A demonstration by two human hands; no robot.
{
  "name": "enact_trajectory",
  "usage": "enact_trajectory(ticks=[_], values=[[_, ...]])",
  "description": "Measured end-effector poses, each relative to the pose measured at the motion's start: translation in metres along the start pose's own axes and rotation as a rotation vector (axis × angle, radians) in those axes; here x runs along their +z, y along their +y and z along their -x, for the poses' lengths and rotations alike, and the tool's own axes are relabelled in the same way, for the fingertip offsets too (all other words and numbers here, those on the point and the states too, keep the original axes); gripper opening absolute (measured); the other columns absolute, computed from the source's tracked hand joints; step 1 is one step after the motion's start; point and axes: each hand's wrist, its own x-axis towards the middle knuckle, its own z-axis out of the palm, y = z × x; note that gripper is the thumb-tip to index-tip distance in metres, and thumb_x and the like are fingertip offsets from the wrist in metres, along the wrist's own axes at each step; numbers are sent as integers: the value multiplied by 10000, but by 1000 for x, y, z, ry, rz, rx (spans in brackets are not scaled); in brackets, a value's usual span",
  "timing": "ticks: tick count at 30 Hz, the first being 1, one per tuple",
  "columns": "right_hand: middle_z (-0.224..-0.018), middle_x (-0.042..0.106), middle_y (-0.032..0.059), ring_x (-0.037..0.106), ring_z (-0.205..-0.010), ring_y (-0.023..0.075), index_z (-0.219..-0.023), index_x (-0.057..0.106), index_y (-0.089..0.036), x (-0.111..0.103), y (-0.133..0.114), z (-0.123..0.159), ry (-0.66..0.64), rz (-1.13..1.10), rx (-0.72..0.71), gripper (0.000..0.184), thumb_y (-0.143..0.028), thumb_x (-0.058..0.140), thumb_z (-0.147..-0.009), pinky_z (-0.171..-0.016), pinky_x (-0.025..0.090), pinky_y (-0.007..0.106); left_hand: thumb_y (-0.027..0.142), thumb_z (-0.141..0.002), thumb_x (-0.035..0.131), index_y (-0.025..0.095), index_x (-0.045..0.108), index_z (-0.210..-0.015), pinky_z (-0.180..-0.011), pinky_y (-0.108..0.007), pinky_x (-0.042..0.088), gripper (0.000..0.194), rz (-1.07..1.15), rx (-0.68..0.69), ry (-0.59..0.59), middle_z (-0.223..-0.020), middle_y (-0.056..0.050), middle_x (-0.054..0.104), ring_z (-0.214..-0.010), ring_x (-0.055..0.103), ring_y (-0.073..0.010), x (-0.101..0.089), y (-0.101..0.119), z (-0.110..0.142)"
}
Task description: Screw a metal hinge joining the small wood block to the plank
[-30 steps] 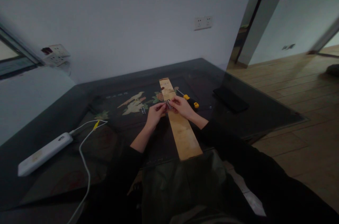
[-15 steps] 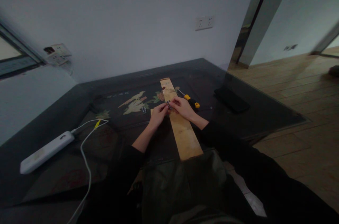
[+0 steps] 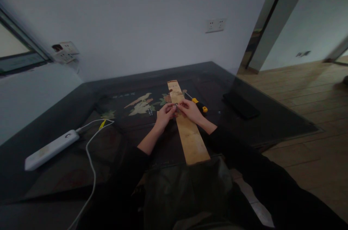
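Both hands meet over the middle of a long wooden board (image 3: 192,141) that lies on the dark table. My left hand (image 3: 164,115) is closed, fingertips pinching a small metal piece (image 3: 176,106). From the other side my right hand (image 3: 190,110) pinches the same piece; its exact kind is too small and half covered to make out. A screwdriver (image 3: 201,105) with a yellow and black handle lies just right of the board. Left of my left hand, a few small metal parts (image 3: 150,112) rest on the table.
A white power strip (image 3: 51,149) with a white cable (image 3: 91,163) lies at the left of the table (image 3: 130,136). On the right side is a flat black object (image 3: 241,106). A wall with a socket (image 3: 215,25) stands behind the table.
The fingertips of both hands have drawn closer together around the small metal piece, which now shows less. The whole view has shifted slightly; the board and screwdriver stay in place.
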Motion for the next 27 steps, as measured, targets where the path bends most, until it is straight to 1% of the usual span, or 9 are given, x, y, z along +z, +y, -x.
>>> enact_trajectory(ticks=[2, 5, 10, 14, 17, 19, 22, 24, 27], values=[[-590, 528, -39, 488, -447, 109, -787, 579, -199, 0, 0, 0, 8, 14, 23, 308, -498, 628, -845, -444, 373, 240, 392, -684, 859, 171, 700, -994, -710, -260, 572, 413, -32, 11, 6, -915, -47, 751, -785, 696, -157, -1, -1, -1], [-559, 522, -45, 483, -439, 107, -783, 590, -193, 1, 0, 1, 25, 63, 35, 286, -472, 623, -840, -448, 367, 232, 382, -671, 861, 159, 711, -895, -703, -247, 560, 349, -72, 35, 25, -881, -43, 753, -775, 694, -152, -2, -2, -1], [-545, 528, -38, 489, -449, 111, -739, 598, -189, 0, -2, -2, 16, 152, 39, 245, -400, 575, -860, -472, 379, 237, 368, -685, 851, 158, 691, -828, -636, -232, 551, 300, -64, 22, 60, -778, -12, 729, -666, 666, -126, -7, -2, -2], [-567, 564, -25, 514, -488, 121, -745, 609, -182, -6, -10, -18, 36, 280, 39, 214, -334, 552, -885, -523, 397, 248, 346, -728, 824, 154, 665, -808, -572, -207, 523, 261, -61, -2, 81, -723, 1, 707, -573, 619, -96, -10, -5, -5], [-659, 640, 11, 570, -610, 136, -783, 653, -165, -5, -27, -39, 28, 455, -57, 188, -289, 570, -898, -612, 410, 254, 293, -766, 789, 151, 657, -799, -558, -197, 510, 196, -74, 18, 83, -706, 1, 700, -578, 615, -98, -12, -8, -8], [-772, 699, 39, 603, -712, 143, -812, 682, -160, 6, -41, -54, -48, 575, -127, 155, -254, 593, -897, -672, 415, 252, 254, -784, 763, 150, 657, -796, -549, -205, 508, 149, -108, 29, 103, -688, 3, 690, -585, 620, -112, -13, -9, -9], [-873, 737, 70, 629, -772, 155, -874, 722, -154, 34, -60, -76, -248, 748, -132, 145, -246, 614, -906, -676, 412, 249, 190, -813, 709, 149, 672, -816, -567, -231, 516, 56, -211, 71, 129, -687, -4, 698, -595, 636, -136, -15, -10, -10], [-918, 754, 89, 656, -809, 167, -925, 744, -149, 58, -68, -88, -361, 843, -136, 165, -258, 621, -917, -685, 420, 247, 137, -808, 687, 146, 682, -787, -625, -252, 528, 24, -357, 126, 150, -694, -22, 715, -636, 666, -160, -16, -11, -12], [-1022, 771, 107, 700, -907, 199, -1006, 764, -163, 92, -69, -105, -449, 957, -87, 204, -277, 619, -920, -708, 450, 243, 83, -779, 685, 143, 695, -740, -744, -300, 542, 73, -602, 175, 173, -732, -61, 746, -739, 714, -214, -19, -12, -14]])
